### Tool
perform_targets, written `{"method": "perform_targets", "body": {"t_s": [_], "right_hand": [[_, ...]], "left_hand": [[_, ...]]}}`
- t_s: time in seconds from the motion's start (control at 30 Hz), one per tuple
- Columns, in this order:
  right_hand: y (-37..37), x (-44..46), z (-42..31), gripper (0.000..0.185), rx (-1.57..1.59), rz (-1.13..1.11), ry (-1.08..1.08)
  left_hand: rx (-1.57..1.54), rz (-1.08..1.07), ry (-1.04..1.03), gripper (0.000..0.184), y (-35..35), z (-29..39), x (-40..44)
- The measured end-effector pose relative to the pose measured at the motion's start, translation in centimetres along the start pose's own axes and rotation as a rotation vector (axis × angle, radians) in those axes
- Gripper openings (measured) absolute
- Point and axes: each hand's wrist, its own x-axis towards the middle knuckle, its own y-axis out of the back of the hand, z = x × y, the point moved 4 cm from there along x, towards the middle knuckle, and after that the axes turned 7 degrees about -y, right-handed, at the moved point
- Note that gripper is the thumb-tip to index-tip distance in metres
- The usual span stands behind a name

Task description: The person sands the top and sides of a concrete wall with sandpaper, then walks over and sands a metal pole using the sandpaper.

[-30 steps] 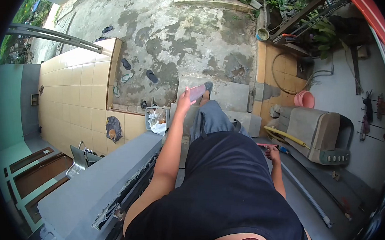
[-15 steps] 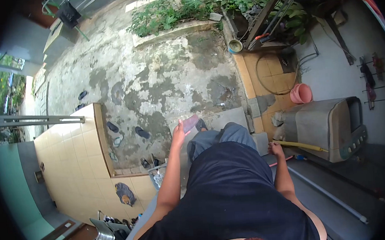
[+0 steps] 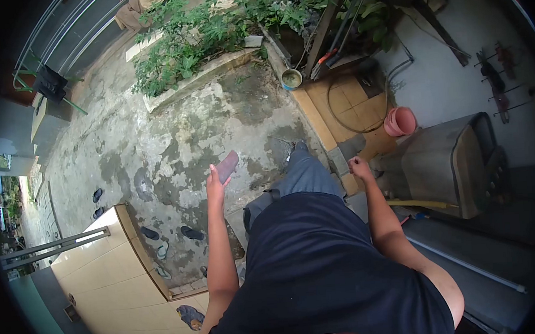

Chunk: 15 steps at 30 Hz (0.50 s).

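Note:
My left hand [image 3: 217, 186] is closed around one end of a flat, mauve rectangular slab [image 3: 226, 165], held above the patchy concrete ground [image 3: 205, 125]. The slab's exact kind cannot be made out. On the other side of my body, my right hand [image 3: 359, 168] hangs with its fingers curled in, and nothing shows in it. Beyond it lies a grey, box-like appliance casing [image 3: 427, 165]. A yellow tube [image 3: 420, 204] runs below my right hand, apart from it.
A pink bucket [image 3: 400, 122] and a hose [image 3: 343, 117] are on the tiles at right. A planted bed [image 3: 200, 85] lies ahead, with a small blue pot [image 3: 291, 79] at its corner. Several sandals [image 3: 191, 232] lie near the tiled ledge [image 3: 101, 265] at left.
My body has turned and stepped forward, one leg now stretched ahead. My right hand has moved forward, away from the yellow tube. The slab is still in my left hand.

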Motion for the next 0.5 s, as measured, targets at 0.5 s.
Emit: {"method": "perform_targets", "body": {"t_s": [0.5], "right_hand": [[13.6,37.4,-27.1,0.030,0.137,0.428,0.541]], "left_hand": [[-0.125,0.067,-0.003,0.074,-25.3,-3.4,24.6]]}}
